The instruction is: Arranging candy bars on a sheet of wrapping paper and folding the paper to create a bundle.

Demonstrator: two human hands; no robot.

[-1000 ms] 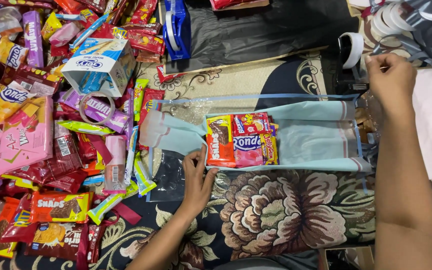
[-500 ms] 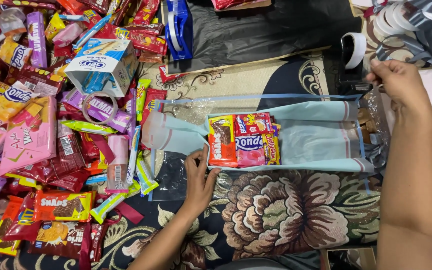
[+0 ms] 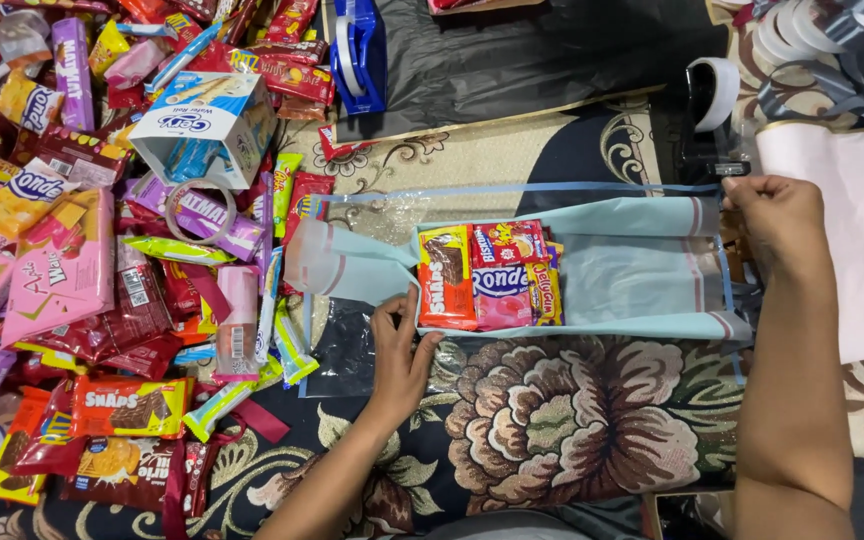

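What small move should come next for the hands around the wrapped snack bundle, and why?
Probably fold the loose left flap over: the left hand presses the clear wrap beside the snack packs, the right hand holds the far end, and the light blue paper lies open.

Left of my left hand (image 3: 402, 345) the heap of snack packets (image 3: 102, 260) crowds the floor; the patterned carpet (image 3: 552, 430) between my arms lies open. Beyond my right hand (image 3: 777, 220) a tape dispenser (image 3: 707, 110) blocks.
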